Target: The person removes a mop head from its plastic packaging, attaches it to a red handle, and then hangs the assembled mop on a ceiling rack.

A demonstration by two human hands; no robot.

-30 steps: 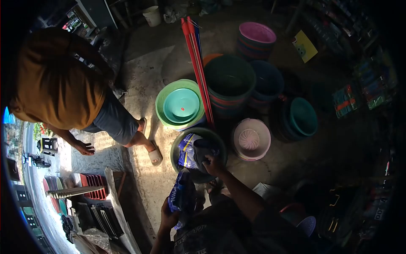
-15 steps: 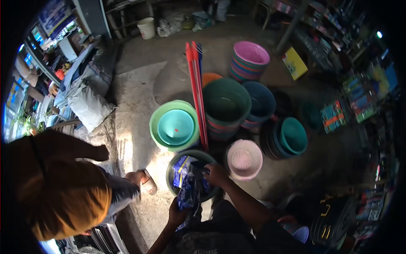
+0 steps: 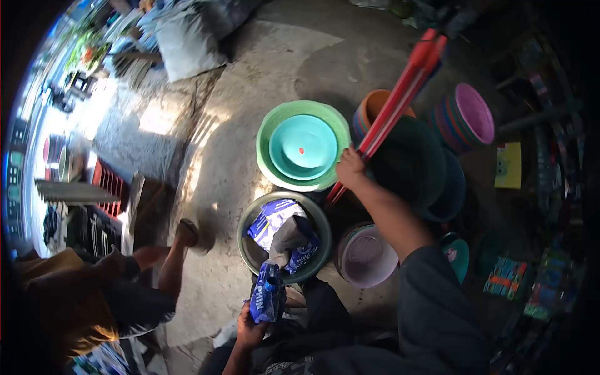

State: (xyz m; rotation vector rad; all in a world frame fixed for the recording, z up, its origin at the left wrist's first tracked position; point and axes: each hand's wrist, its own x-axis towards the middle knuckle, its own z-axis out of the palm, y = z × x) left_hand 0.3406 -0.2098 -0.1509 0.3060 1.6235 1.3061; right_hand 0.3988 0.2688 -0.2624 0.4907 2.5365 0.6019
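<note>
Poles (image 3: 403,92) partly hide orange tub (image 3: 374,100) — right grip (image 3: 351,169) at them, closure unclear; left grip (image 3: 250,331) clamped on packet (image 3: 267,299).

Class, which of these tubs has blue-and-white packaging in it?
The grey-green tub, directly in front of the person. Blue-and-white packaging lies inside it, whereas the light green tub just beyond it holds a turquoise basin.

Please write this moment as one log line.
left hand: holds blue packet; right hand: at red poles, grip unclear; dark basin: packaging inside
</note>
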